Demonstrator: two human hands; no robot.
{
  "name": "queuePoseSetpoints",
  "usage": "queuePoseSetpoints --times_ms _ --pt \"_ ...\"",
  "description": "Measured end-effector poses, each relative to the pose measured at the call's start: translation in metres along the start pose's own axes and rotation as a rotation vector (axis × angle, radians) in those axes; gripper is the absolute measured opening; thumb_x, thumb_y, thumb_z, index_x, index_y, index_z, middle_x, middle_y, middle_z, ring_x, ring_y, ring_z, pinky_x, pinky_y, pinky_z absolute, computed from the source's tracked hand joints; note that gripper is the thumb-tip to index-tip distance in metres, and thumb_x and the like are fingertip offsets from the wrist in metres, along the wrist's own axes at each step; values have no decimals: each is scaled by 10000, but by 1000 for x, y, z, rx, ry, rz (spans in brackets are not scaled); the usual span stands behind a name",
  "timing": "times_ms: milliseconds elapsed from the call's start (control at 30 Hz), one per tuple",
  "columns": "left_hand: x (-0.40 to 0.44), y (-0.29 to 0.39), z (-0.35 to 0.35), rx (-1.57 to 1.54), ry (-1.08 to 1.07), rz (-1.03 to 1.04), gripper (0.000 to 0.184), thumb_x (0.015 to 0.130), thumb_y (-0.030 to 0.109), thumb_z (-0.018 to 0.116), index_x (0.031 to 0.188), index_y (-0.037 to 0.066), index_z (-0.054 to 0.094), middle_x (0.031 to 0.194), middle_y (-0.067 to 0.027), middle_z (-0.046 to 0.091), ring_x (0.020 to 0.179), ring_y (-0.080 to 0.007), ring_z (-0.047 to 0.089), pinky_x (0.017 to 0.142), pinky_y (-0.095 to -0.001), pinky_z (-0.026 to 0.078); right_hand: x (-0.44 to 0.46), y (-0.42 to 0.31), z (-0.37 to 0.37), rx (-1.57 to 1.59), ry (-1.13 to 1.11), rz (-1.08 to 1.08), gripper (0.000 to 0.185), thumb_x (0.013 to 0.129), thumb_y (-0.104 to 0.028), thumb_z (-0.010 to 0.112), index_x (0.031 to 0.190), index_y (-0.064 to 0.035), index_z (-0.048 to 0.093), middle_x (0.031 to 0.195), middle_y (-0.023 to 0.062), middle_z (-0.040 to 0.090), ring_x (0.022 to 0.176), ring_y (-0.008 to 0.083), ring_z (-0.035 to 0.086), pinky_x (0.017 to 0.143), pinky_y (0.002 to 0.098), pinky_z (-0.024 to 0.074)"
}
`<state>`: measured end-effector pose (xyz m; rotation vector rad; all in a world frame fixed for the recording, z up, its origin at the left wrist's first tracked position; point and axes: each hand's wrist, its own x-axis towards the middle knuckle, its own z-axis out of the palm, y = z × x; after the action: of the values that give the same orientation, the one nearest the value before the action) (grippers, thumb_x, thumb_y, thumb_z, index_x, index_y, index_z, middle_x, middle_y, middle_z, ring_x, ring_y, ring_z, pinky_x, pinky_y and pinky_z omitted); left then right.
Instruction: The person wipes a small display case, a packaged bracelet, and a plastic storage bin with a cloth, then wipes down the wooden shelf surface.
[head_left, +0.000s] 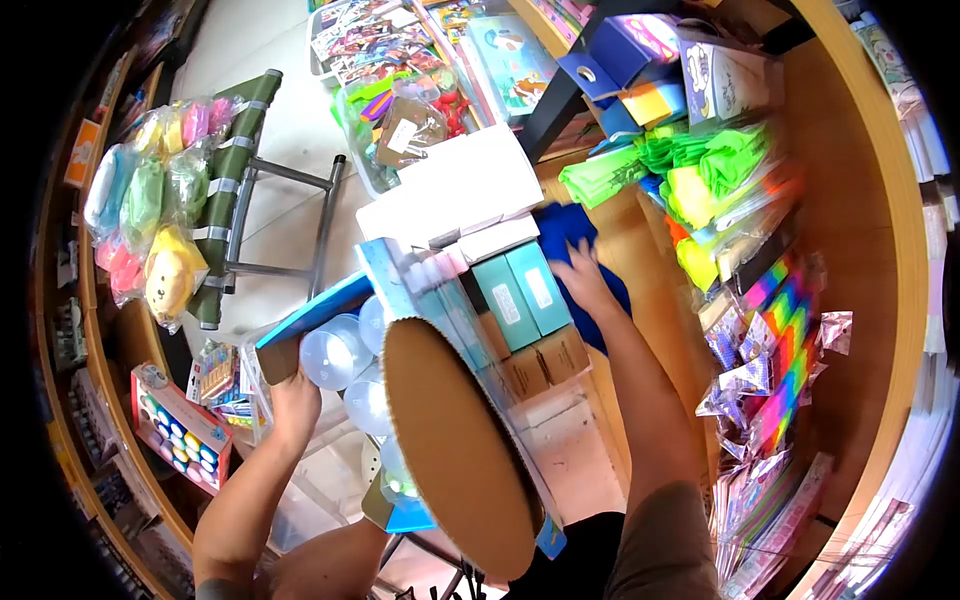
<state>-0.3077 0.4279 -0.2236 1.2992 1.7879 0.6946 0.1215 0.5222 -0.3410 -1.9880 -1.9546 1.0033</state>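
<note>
My left hand [292, 402] is closed on the corner of a blue display box [318, 308]. Several clear, round plastic pieces [335, 352] sit inside it. The box's brown cardboard flap [455, 450] stands up in front of me and hides part of what lies behind. My right hand [583, 278], a little blurred, reaches over a dark blue cloth-like thing [610, 300] on the wooden shelf. Its fingers are spread and seem to touch the blue surface. Just left of that hand stand teal boxes [518, 295], with a brown carton [548, 362] below them.
White boxes [455, 185] stand beyond the teal ones. Bright green packets [700, 155] and rainbow-coloured items [785, 350] line the shelf at right. A folding stool [235, 200] with bagged toys [150, 190] is at left, near a box of coloured balls [180, 430]. Bins of small goods [370, 45] stand behind.
</note>
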Motion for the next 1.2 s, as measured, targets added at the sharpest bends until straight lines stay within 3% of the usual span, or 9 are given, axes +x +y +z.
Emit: queuePoseSetpoints --times_ms 100,200,333,367,433,500,800,1067,1200 --pt "-3 3 1 -18 1 -3 203 947 115 411 1064 -18 509 965 -91 562 849 -169 538 741 -287 441 59 -38 -6 -61 -48 15 673 864 -538 345 1381 -109 309 1467 154 176 1350 392 45 1082 468 -36" --pt "-6 3 -3 -34 6 -7 204 947 118 413 1068 -14 510 972 -90 562 855 -169 540 743 -286 442 68 -42 -11 -68 23 18 716 886 -550 298 1398 -53 239 1473 135 167 1363 339 65 1092 438 -2" --pt "-10 2 -2 -63 2 -16 206 946 121 415 1074 -9 511 980 -89 562 862 -169 544 747 -284 445 60 -13 -23 -262 210 121 734 880 -541 335 1349 23 312 1453 152 215 1346 312 153 1096 428 67" --pt "-11 2 -1 -65 -2 -10 207 946 122 416 1075 -8 512 983 -89 562 864 -168 544 748 -284 445 55 -1 -31 -80 273 215 741 877 -547 338 1346 27 318 1441 168 238 1334 319 196 1094 416 106" --pt "-11 1 3 -74 -5 -5 208 946 124 417 1078 -6 512 987 -88 562 868 -168 546 750 -283 446 19 16 -57 -161 318 320 752 880 -559 323 1337 39 321 1410 189 295 1311 334 252 1089 393 145" --pt "-14 0 7 -82 -1 -7 209 945 125 419 1080 -3 513 991 -88 562 871 -168 547 751 -282 447 7 142 -26 -236 575 504 751 883 -572 304 1328 32 339 1371 225 338 1267 358 323 1076 380 192" --pt "-10 -5 4 -200 37 1 215 944 133 424 1092 8 516 1011 -86 563 888 -168 554 759 -278 453 -282 251 -41 -263 785 1088 692 864 -525 377 1264 38 402 1368 242 322 1261 372 309 1067 424 182" --pt "27 -8 -7 -548 89 121 220 943 140 429 1103 17 518 1029 -84 563 902 -168 561 766 -275 457 -439 251 27 -257 913 1309 640 847 -484 441 1208 44 457 1365 257 309 1256 385 297 1059 464 173" --pt "30 8 -2 -530 -74 -129 301 950 173 426 1201 8 455 1104 -88 549 931 -184 572 777 -313 502 -420 193 72 -286 928 1210 614 838 -463 474 1180 47 485 1363 264 302 1253 391 290 1055 484 168"
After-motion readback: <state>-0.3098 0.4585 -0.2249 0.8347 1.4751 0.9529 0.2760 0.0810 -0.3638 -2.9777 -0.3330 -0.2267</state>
